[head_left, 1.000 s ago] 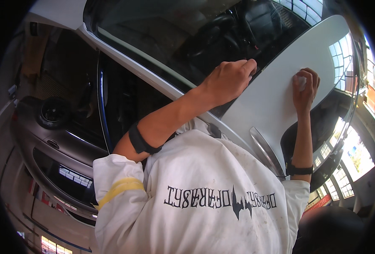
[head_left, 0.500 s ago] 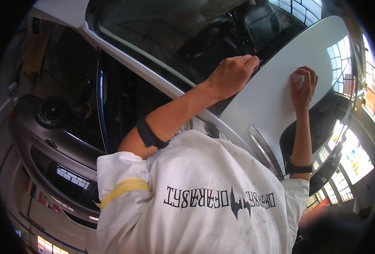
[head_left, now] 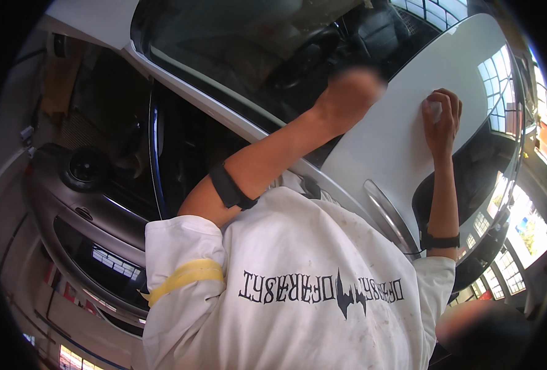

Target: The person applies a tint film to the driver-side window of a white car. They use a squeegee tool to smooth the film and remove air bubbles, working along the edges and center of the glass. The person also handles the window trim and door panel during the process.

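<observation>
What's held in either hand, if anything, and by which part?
The right hand seems to pinch a whitish thing between thumb and fingers; which part is hidden. The left hand is too blurred to tell.

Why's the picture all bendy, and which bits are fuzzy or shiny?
In the head view, a fisheye lens bends straight edges near the rim; the person's bare left hand is blurred, the bare right hand looks sharper; a dark rounded shape at lower right is blurred too; gridded window reflections shine on the glossy white car panel.
</observation>
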A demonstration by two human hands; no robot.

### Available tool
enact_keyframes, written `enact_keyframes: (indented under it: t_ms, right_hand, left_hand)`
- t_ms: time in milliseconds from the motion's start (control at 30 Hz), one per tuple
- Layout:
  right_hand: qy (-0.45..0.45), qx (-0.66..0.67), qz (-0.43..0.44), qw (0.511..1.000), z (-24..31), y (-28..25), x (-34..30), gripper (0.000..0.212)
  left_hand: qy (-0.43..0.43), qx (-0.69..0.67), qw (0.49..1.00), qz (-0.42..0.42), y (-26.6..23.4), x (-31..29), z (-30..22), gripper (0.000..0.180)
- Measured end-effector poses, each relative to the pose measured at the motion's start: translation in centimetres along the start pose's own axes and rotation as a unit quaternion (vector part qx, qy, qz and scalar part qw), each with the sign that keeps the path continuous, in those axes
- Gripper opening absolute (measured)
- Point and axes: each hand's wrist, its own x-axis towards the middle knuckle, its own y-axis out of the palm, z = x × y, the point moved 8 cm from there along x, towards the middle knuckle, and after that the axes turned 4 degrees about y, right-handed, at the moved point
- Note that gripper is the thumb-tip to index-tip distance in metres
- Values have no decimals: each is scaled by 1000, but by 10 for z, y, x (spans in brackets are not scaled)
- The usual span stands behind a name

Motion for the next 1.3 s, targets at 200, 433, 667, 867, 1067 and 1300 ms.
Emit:
enact_keyframes:
  t_ms: [200,433,667,867,1067,1300]
  right_hand:
    - [2,1,0,1000,-3,0,0,10]
    - [5,0,0,1000,-4,1,-1,11]
    - [5,-5,-3,1000,-6,0,-1,10]
    - [0,10,-4,1000,-4,0,0,11]
    - [2,-6,-1,1000,-9,0,-2,12]
    - [-1,-18,13,1000,-18,6,-5,11]
  left_hand:
    - [19,55,998,24,3,13,-4,4]
    - [-18,8,999,-40,-4,13,9,5]
    - [-33,-22,995,-91,-18,15,13,5]
    - [-48,-46,992,-111,-45,-4,26,6]
    - [-221,7,964,-147,-146,-103,89,9]
    - [-394,190,888,-143,-252,-275,132,17]
